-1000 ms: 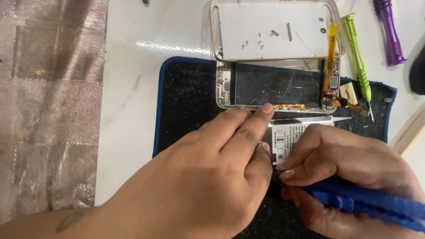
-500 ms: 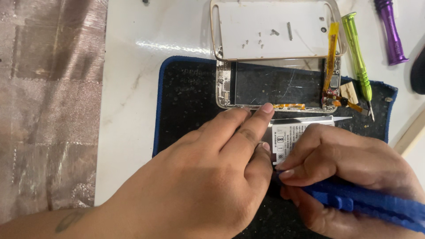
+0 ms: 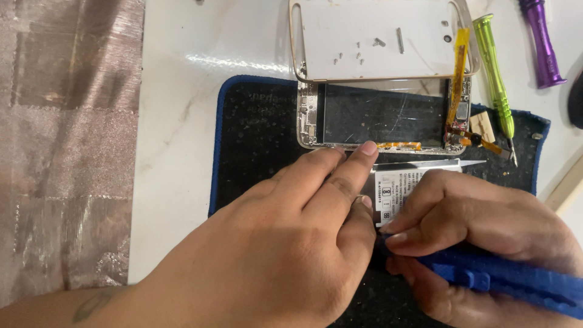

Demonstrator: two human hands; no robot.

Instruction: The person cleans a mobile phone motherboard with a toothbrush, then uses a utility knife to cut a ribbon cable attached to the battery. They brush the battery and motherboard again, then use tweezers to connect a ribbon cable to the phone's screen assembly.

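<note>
I see my left hand (image 3: 285, 243) pressing flat on a white-labelled battery (image 3: 404, 185), which lies on the black mat (image 3: 261, 133) just below the opened phone frame (image 3: 376, 115). My right hand (image 3: 486, 225) has its grip pinching a blue pry tool (image 3: 516, 282) beside the battery's edge.

On the black mat (image 3: 255, 140), the left hand (image 3: 285, 243) presses down on a white phone battery (image 3: 398, 188) while the right hand (image 3: 480, 225) holds a blue tool (image 3: 510, 282) beside the open phone (image 3: 382, 118).
</note>
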